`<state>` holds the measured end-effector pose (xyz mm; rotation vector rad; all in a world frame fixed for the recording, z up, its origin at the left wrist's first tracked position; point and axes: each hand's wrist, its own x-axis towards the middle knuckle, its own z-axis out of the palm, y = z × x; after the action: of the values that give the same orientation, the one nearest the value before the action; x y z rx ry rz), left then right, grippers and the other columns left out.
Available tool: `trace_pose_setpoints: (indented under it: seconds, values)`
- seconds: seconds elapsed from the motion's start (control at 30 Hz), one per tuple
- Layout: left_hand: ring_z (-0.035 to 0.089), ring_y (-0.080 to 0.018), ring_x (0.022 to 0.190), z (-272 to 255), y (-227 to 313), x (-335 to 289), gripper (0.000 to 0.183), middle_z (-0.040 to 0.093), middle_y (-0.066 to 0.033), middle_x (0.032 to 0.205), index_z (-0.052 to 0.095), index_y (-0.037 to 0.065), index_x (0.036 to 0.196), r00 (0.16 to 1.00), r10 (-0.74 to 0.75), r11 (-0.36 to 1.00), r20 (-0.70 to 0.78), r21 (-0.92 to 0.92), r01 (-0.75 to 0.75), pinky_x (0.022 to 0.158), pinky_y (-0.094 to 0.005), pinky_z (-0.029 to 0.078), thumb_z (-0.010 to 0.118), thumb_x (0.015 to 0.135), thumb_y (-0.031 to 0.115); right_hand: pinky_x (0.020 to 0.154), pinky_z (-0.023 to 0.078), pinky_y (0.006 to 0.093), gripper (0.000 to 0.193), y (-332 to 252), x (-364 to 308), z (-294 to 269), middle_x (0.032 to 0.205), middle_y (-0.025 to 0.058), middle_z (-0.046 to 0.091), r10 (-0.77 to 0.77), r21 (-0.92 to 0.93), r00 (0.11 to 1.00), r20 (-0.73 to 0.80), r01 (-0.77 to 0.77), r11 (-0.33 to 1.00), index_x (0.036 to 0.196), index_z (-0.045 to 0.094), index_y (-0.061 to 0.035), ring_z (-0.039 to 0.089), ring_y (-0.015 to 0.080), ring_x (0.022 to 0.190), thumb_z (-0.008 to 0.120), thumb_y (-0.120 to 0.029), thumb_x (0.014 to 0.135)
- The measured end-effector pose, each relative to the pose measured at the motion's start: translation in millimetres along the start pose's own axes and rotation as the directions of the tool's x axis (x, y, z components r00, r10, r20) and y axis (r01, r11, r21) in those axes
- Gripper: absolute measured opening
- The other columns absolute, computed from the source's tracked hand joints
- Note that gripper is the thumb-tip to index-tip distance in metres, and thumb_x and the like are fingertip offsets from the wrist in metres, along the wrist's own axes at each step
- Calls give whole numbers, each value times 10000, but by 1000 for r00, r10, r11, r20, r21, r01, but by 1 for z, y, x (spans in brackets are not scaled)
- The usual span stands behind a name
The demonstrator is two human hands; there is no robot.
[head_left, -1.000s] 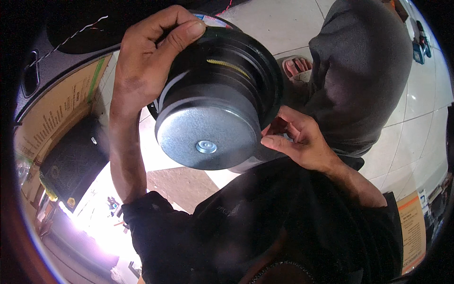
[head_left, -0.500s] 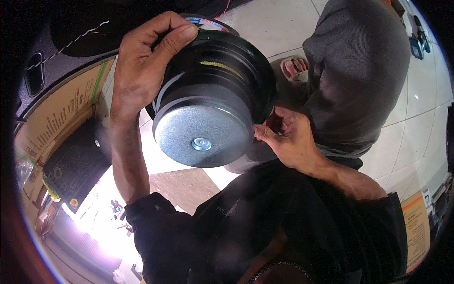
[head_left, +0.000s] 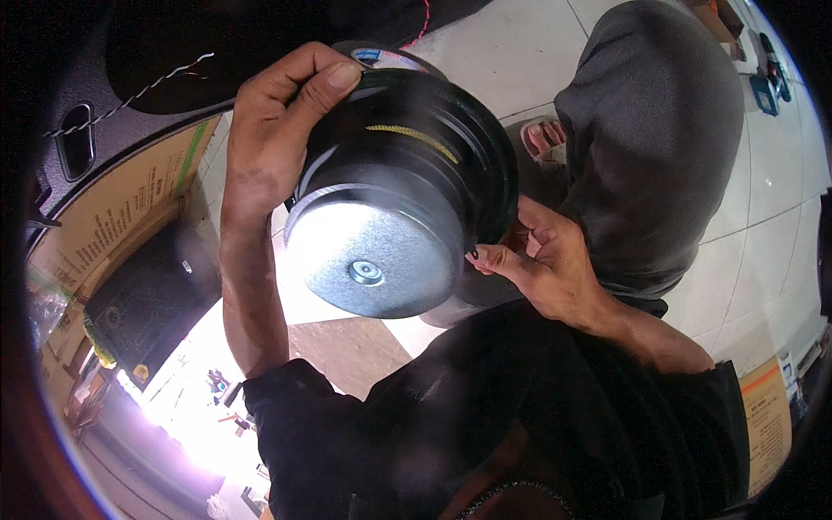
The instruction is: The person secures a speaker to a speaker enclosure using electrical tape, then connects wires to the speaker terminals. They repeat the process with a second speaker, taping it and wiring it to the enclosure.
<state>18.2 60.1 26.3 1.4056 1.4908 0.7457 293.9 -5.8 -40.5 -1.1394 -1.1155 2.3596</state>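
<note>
My left hand [head_left: 290,113] grips the upper left rim of a large black loudspeaker driver [head_left: 494,165], thumb over the edge. The driver is tilted with its back toward me. Its round silvery magnet plate [head_left: 334,269] shines brightly, and a yellow braided strip [head_left: 414,139] shows through the basket. At the lower right side of the basket, my right hand [head_left: 542,260] has thumb and fingers pinched together. A tiny dark piece shows at the thumb tip, too small to name; the rim partly hides the other fingers.
At upper left is a dark speaker cabinet [head_left: 156,121] with a twisted wire [head_left: 139,95] over it. Cardboard [head_left: 121,208] and a black panel [head_left: 156,299] lie below. My bent knee [head_left: 659,147] is at right, above the tiled floor [head_left: 763,269]. Behind the driver is a printed ring [head_left: 390,59].
The driver and both hands have shifted slightly right and down in the picture. My right thumb has drawn back a little, and a tiny dark piece now shows at its tip.
</note>
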Motion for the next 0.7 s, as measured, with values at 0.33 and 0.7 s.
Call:
trace_pose_setpoints:
  seconds: [0.33, 0.7]
  values:
    - [563, -101, 703, -3, 3, 5, 218, 638, -41, 780, 681, 12, 910, 988, 146, 982, 53, 110, -151, 670, -256, 448, 589, 1002, 187, 693, 543, 332, 277, -30, -2, -17, 844, 91, 690, -72, -134, 992, 101, 85, 987, 1036, 640, -8, 667, 162, 762, 680, -273, 964]
    - [560, -44, 754, -14, -6, -2, 164, 614, 11, 826, 647, 40, 1003, 947, -319, 887, -24, -360, 290, 715, -201, 446, 571, 1032, 182, 735, 592, 267, 297, -77, -11, -5, 969, 154, 746, -388, 234, 889, 243, 335, 913, 1110, 661, 46, 727, 130, 850, 773, 19, 837]
